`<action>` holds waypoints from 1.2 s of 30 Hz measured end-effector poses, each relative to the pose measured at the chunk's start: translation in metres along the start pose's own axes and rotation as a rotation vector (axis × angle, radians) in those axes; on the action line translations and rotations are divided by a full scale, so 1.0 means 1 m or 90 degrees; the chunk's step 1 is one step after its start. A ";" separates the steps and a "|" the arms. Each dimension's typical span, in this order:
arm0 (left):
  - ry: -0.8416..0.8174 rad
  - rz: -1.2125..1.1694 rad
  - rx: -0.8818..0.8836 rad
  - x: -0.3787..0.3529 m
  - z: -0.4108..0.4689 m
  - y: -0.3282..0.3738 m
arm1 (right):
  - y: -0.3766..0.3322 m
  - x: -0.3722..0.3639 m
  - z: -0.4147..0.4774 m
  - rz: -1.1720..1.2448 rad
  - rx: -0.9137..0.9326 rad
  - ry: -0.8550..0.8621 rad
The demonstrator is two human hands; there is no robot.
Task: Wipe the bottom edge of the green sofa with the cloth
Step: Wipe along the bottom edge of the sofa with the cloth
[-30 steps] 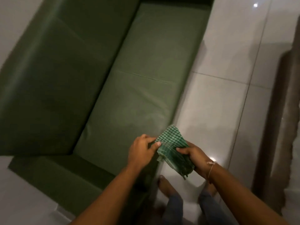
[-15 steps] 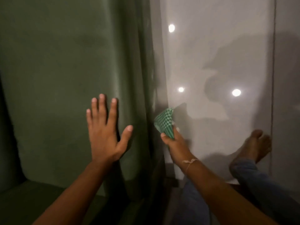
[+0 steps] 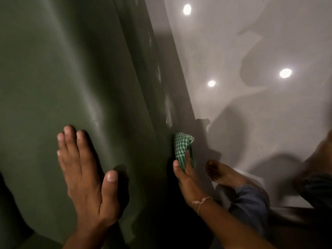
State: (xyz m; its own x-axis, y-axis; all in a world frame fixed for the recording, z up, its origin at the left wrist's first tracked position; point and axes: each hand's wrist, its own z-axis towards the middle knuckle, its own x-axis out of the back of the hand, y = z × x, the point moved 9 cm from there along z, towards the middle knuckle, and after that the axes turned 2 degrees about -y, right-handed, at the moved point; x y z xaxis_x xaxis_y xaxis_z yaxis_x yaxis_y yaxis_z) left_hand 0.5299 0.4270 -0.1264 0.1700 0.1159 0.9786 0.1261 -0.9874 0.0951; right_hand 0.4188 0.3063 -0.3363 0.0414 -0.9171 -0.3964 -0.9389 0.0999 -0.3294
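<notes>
The green sofa (image 3: 59, 72) fills the left half of the head view, its front face dropping to the floor along a dark bottom edge (image 3: 161, 97). My left hand (image 3: 86, 173) lies flat on the seat, fingers spread, holding nothing. My right hand (image 3: 186, 178) grips a green-and-white checked cloth (image 3: 181, 146) and holds it against the sofa's lower front, close to the floor. Part of the cloth is hidden under my fingers.
Glossy pale floor tiles (image 3: 251, 42) stretch to the right with reflected ceiling lights. My bare foot (image 3: 222, 173) and a blue trouser leg (image 3: 251, 200) are beside my right hand. My other leg blurs at the right edge.
From holding the cloth with both hands above the seat, I have bent low. My left hand pressed onto the seat and my right carried the cloth down to the sofa's lower front.
</notes>
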 end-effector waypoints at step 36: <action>0.014 -0.036 0.045 0.023 0.105 -0.020 | -0.075 -0.006 0.091 0.027 0.012 0.056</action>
State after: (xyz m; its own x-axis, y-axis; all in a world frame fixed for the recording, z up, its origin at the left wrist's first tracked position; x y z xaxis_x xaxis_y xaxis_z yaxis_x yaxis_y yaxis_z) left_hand 0.6340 0.4606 -0.1247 0.1388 0.1686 0.9759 0.2041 -0.9691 0.1384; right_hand 0.5196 0.3397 -0.3867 -0.0294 -0.9420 -0.3343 -0.9325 0.1463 -0.3302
